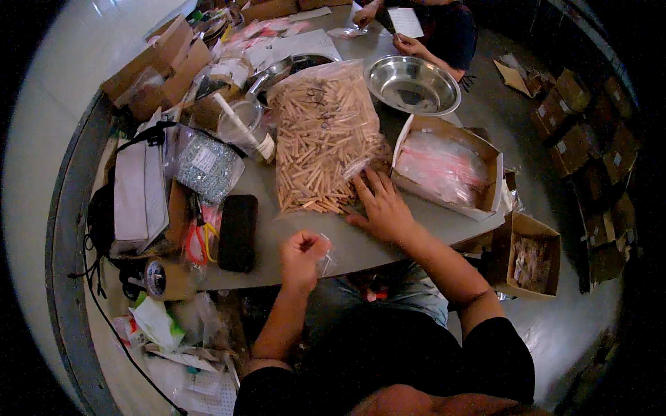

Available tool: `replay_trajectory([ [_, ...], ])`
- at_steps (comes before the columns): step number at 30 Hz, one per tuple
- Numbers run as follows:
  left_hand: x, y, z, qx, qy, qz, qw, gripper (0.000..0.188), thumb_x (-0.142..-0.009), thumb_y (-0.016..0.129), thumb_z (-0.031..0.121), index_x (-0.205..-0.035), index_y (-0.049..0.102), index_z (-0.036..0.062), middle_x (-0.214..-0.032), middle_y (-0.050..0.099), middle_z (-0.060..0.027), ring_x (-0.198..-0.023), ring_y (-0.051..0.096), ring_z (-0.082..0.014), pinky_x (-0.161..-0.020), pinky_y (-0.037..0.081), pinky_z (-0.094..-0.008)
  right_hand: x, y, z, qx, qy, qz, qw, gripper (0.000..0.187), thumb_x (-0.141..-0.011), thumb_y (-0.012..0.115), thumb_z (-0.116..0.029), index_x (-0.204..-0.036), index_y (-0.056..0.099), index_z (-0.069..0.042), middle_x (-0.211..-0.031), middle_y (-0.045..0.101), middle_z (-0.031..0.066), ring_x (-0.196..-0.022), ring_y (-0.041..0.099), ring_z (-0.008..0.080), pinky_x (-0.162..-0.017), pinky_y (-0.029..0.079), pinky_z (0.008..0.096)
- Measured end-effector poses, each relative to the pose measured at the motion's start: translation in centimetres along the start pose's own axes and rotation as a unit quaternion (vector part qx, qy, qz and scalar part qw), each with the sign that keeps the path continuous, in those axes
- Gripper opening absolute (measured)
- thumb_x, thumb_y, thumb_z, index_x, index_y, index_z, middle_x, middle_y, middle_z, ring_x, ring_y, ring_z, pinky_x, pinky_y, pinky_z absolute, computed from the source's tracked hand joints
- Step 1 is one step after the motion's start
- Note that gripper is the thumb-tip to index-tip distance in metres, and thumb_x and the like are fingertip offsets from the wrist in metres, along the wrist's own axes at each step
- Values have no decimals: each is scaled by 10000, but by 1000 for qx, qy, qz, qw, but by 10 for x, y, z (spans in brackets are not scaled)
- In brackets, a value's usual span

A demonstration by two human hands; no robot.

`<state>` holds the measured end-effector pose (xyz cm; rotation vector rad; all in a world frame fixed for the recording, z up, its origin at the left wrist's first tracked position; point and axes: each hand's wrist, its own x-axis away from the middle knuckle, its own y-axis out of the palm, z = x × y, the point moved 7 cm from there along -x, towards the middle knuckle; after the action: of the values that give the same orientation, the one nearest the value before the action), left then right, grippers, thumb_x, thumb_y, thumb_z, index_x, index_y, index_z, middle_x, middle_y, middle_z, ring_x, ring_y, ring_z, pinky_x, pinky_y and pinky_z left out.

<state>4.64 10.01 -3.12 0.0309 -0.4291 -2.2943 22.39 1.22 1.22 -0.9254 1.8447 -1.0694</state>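
Observation:
In front of me on the table lies a large clear plastic bag [322, 139] full of short wooden dowel-like pieces. My right hand [381, 211] rests at its lower right edge, fingers spread and pointing away from me. Its fingertips are at the plastic or right beside it. Closer to the table's front edge, my left hand [301, 256] is closed in a pinch. A small clear plastic bag [326, 260] hangs from its fingers, with something thin and whitish at it that is too small to name.
On the right stands a white box [451, 166] of clear bags with red edges; behind it, a steel basin [413, 84]. Left lie a black phone-like case [238, 233], scissors [201, 239] and a bag of small metal parts [207, 163]. Across the table, another person's hands [413, 47] hold paper.

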Motion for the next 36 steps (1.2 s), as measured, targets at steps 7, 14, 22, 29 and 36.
replay_trajectory([
  [7, 16, 4, -9, -27, -17, -31, 999, 151, -856, 685, 103, -922, 660, -30, -1027, 664, -85, -827, 583, -84, -721, 469, -221, 18, 13, -13, 14, -40, -27, 999, 740, -821, 649, -347, -1424, 331, -60, -1460, 318, 169, -1319, 318, 390, -1059, 325, 479],
  [14, 10, 24, -15, -209, -8, -85, 974, 130, -822, 713, 97, -868, 626, 13, -916, 674, -69, -804, 589, -93, -691, 483, -244, 42, -9, -23, 32, -20, -17, 999, 764, -795, 667, -398, -1422, 357, -90, -1429, 357, 175, -1287, 345, 390, -1044, 323, 500],
  [22, 12, 34, 5, -265, 127, -72, 953, 245, -823, 712, 138, -976, 575, 5, -767, 609, -72, -686, 582, -146, -629, 493, -286, -19, 20, -45, 52, -126, -8, 991, 798, -776, 622, -542, -1427, 365, -159, -1409, 387, 180, -1310, 322, 415, -1074, 243, 572],
  [29, -2, 26, 33, -477, 312, 3, 822, 224, -754, 729, 119, -864, 551, 38, -1056, 582, -137, -943, 569, -314, -794, 449, -410, 9, 11, -47, 2, -167, -16, 986, 610, -837, 609, -436, -1357, 453, -157, -1394, 398, 154, -1326, 316, 392, -1087, 232, 555],
  [36, -12, 44, 26, -529, 280, -97, 795, 196, -738, 725, 114, -835, 562, 63, -1317, 486, -141, -1224, 451, -364, -1007, 336, -469, 49, -17, -27, 67, -57, -27, 996, 699, -808, 621, -487, -1390, 429, -153, -1492, 313, 117, -1365, 260, 406, -1075, 191, 624],
])
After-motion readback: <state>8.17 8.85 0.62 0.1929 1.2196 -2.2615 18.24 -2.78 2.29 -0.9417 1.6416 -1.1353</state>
